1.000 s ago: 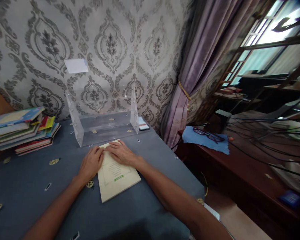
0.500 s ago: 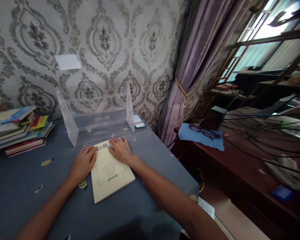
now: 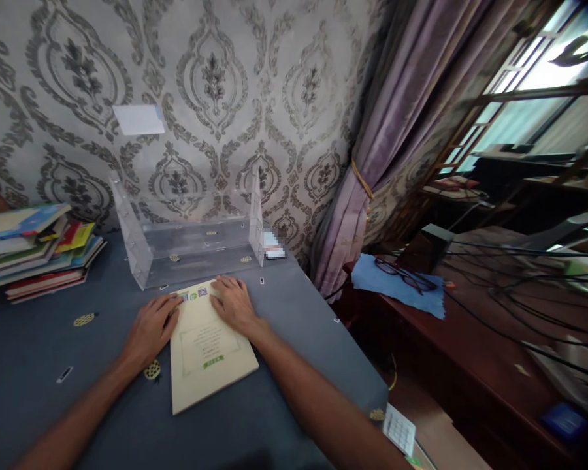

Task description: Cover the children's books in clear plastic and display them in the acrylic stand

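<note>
A thick cream-coloured book (image 3: 210, 349) lies flat on the blue-grey cloth, with green print and small square codes near its far edge. Its text appears upside down from here. My left hand (image 3: 151, 324) is at the far left corner, fingers closed over the edge. At the far right corner my right hand (image 3: 232, 301) holds the book, its thumb on the cover and its fingers at the edge. Just beyond the book stands a clear acrylic rack (image 3: 200, 238) with tilted side panels.
Stacked books (image 3: 39, 251) are at the left by the patterned wall. To the right are a purple curtain (image 3: 372, 150) and a lower dark-red desk (image 3: 406, 326) with a blue cloth (image 3: 396, 294), glasses (image 3: 406, 274) and cables. The tablecloth (image 3: 318, 352) ends at a right-hand edge.
The camera view has shifted slightly. My hands stay at the book's far corners, and the book appears a little nearer to me.
</note>
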`<act>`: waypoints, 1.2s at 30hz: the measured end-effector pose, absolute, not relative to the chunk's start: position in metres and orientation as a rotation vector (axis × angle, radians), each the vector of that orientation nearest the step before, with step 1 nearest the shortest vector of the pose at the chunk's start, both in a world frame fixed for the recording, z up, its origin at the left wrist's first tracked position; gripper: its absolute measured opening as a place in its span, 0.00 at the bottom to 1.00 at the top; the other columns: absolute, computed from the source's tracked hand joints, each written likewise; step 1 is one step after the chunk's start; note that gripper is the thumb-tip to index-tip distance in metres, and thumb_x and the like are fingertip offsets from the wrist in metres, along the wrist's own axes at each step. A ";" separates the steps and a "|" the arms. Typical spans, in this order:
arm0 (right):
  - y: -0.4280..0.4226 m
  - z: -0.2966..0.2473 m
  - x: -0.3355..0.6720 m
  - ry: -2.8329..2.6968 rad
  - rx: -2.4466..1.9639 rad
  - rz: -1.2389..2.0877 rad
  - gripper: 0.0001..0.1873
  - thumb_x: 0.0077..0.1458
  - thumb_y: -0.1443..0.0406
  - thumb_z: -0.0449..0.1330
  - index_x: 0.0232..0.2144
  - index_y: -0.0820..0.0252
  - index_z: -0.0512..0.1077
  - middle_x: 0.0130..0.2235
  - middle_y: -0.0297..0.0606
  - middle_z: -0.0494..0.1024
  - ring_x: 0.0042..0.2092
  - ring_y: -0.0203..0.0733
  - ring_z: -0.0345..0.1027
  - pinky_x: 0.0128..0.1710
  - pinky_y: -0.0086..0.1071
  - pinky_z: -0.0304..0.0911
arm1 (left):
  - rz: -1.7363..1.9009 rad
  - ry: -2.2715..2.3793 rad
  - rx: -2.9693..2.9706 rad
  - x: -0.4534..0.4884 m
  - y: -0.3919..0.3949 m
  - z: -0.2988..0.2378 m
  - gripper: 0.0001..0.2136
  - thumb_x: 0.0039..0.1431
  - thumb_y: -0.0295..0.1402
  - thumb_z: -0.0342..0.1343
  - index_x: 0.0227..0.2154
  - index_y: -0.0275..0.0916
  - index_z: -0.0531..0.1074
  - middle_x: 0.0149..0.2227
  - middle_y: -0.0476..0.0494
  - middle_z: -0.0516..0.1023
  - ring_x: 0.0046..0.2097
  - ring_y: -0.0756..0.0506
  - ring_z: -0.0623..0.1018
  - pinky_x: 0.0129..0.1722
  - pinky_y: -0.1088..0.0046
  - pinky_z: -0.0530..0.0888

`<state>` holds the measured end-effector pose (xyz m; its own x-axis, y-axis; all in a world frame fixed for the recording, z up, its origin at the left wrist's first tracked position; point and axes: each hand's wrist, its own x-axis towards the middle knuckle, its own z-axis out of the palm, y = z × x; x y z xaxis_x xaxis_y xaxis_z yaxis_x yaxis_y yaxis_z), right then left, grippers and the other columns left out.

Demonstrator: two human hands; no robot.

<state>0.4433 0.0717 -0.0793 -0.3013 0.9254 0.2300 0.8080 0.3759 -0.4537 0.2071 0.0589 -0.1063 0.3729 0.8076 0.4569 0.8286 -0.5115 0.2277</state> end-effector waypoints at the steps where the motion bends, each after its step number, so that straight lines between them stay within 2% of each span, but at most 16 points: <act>1: 0.072 -0.079 0.444 -2.195 -1.493 0.352 0.17 0.66 0.64 0.54 0.55 0.58 0.70 0.64 0.46 0.68 0.66 0.47 0.56 0.64 0.48 0.50 | -0.814 -1.535 -2.574 0.207 0.059 -0.106 0.19 0.69 0.40 0.41 0.51 0.40 0.74 0.53 0.38 0.77 0.53 0.38 0.76 0.50 0.57 0.74; 6: 0.074 -0.080 0.444 -2.216 -1.475 0.329 0.17 0.66 0.64 0.54 0.55 0.57 0.70 0.64 0.46 0.68 0.66 0.48 0.57 0.63 0.47 0.51 | -0.797 -1.524 -2.577 0.210 0.058 -0.103 0.19 0.69 0.39 0.41 0.50 0.40 0.74 0.51 0.38 0.77 0.51 0.38 0.76 0.50 0.56 0.73; 16: 0.074 -0.076 0.443 -2.252 -1.437 0.267 0.13 0.65 0.65 0.54 0.50 0.61 0.72 0.55 0.45 0.74 0.59 0.48 0.63 0.58 0.42 0.55 | -0.761 -1.493 -2.558 0.214 0.057 -0.097 0.15 0.68 0.34 0.42 0.47 0.40 0.73 0.48 0.40 0.77 0.46 0.41 0.75 0.48 0.61 0.72; 36: 0.076 -0.079 0.445 -2.264 -1.441 0.238 0.13 0.66 0.65 0.53 0.51 0.58 0.71 0.55 0.42 0.74 0.58 0.46 0.64 0.56 0.40 0.56 | -0.674 -1.468 -2.525 0.218 0.058 -0.096 0.14 0.68 0.31 0.41 0.46 0.39 0.72 0.45 0.40 0.75 0.44 0.40 0.72 0.47 0.59 0.72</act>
